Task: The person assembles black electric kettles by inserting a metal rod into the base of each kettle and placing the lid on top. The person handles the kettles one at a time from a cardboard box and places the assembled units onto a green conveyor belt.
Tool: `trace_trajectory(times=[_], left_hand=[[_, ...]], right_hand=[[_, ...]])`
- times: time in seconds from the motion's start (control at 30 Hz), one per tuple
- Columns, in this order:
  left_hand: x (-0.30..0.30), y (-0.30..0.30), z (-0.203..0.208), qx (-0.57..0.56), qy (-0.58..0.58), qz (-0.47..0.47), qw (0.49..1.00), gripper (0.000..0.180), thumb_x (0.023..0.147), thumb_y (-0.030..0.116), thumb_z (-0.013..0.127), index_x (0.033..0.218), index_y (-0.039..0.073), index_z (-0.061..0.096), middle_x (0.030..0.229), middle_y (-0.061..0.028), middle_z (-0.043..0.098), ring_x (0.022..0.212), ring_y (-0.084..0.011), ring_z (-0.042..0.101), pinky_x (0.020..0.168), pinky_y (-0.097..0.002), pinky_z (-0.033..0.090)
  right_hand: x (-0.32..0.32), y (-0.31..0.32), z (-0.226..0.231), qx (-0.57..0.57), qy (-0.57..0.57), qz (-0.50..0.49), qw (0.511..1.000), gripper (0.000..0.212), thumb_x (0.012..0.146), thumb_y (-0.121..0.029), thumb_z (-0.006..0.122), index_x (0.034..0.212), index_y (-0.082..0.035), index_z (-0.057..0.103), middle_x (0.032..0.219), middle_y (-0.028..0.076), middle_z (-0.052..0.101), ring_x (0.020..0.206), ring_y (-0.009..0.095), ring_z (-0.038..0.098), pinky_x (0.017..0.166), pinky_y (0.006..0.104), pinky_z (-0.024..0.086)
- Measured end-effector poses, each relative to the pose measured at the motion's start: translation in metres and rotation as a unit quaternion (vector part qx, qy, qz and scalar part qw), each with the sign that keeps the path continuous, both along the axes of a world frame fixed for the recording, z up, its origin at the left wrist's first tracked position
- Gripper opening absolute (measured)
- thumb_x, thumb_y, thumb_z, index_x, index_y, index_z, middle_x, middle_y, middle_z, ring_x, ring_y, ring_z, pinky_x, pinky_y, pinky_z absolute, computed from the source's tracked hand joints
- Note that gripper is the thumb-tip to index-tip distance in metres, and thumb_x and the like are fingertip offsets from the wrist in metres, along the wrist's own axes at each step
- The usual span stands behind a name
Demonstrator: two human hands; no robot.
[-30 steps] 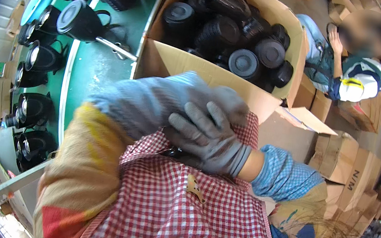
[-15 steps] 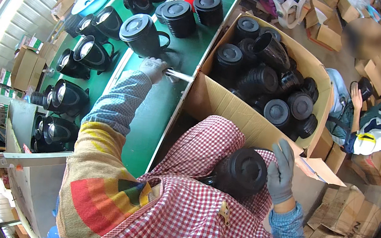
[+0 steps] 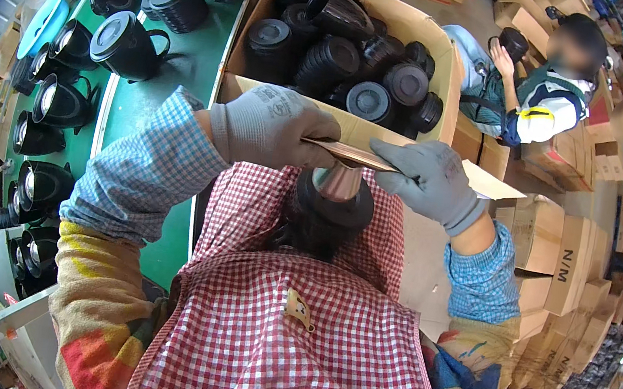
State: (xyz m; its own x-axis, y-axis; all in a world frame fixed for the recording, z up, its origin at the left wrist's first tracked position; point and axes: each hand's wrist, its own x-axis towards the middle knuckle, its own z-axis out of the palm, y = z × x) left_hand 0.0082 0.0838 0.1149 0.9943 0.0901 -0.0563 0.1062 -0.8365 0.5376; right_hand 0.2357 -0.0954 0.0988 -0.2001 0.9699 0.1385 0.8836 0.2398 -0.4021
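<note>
Both backs up, left hand (image 3: 272, 124) and right hand (image 3: 428, 183) grip bar (image 3: 351, 154).

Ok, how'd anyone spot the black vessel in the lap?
Find the red checked apron. In its lap, below the left hand and right hand, rests the black vessel. Unlike the boxed ones, it has a T-shaped metal tool over it.

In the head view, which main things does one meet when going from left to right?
Light-blue basin, black handled jug, left gloved hand, flat bar gripped by both hands, right gloved hand, co-worker's yellow sleeve band, tall cardboard box.
</note>
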Motion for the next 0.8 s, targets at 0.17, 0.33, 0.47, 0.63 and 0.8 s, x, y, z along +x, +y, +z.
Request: trace_trajectory(times=[0.17, 0.33, 0.47, 0.63, 0.8], left_hand=[[0.014, -0.018, -0.032, 0.002, -0.007, -0.022, 1.0, 0.036, 0.093, 0.036, 0.065, 0.115, 0.007, 0.066, 0.089, -0.0183, 0.069, 0.085, -0.0378, 0.069, 0.075, -0.0455, 0.054], [0.019, -0.054, -0.02, -0.036, 0.042, 0.013, 0.998, 0.035, 0.096, 0.026, 0.058, 0.125, 0.005, 0.058, 0.094, -0.0242, 0.067, 0.082, -0.041, 0.069, 0.07, -0.048, 0.054], [0.018, -0.082, -0.005, -0.046, 0.067, 0.046, 0.996, 0.04, 0.104, 0.029, 0.047, 0.128, -0.004, 0.051, 0.079, -0.0245, 0.067, 0.068, -0.0389, 0.069, 0.061, -0.0475, 0.055], [0.019, -0.092, -0.008, -0.038, 0.069, 0.067, 0.995, 0.049, 0.107, 0.029, 0.044, 0.138, -0.008, 0.041, 0.08, -0.0213, 0.066, 0.063, -0.035, 0.068, 0.055, -0.0453, 0.054], [0.026, -0.098, -0.009, -0.014, 0.139, 0.097, 0.985, 0.052, 0.107, 0.03, 0.044, 0.141, -0.008, 0.04, 0.084, -0.0185, 0.066, 0.062, -0.0309, 0.067, 0.054, -0.0422, 0.054]], right_hand=[[0.017, -0.023, -0.038, -0.004, 0.063, -0.016, 0.998, 0.042, 0.089, -0.039, 0.07, 0.118, -0.009, 0.073, 0.087, 0.015, 0.072, 0.08, 0.032, 0.07, 0.071, 0.0417, 0.054], [0.038, -0.017, -0.072, 0.001, 0.1, 0.016, 0.995, 0.035, 0.087, -0.031, 0.072, 0.12, -0.019, 0.074, 0.086, 0.011, 0.07, 0.084, 0.029, 0.065, 0.08, 0.0412, 0.051], [0.042, 0.004, -0.092, 0.005, 0.125, 0.058, 0.99, 0.037, 0.085, -0.03, 0.075, 0.121, -0.022, 0.074, 0.093, 0.007, 0.072, 0.085, 0.028, 0.066, 0.081, 0.04, 0.051], [0.043, 0.023, -0.089, -0.028, 0.07, 0.099, 0.992, 0.038, 0.084, -0.032, 0.075, 0.12, -0.023, 0.074, 0.097, 0.006, 0.073, 0.088, 0.029, 0.065, 0.082, 0.0411, 0.051], [0.049, 0.036, -0.113, 0.026, 0.098, 0.142, 0.985, 0.039, 0.08, -0.03, 0.077, 0.119, -0.024, 0.075, 0.099, 0.005, 0.074, 0.093, 0.029, 0.065, 0.085, 0.0414, 0.05]])
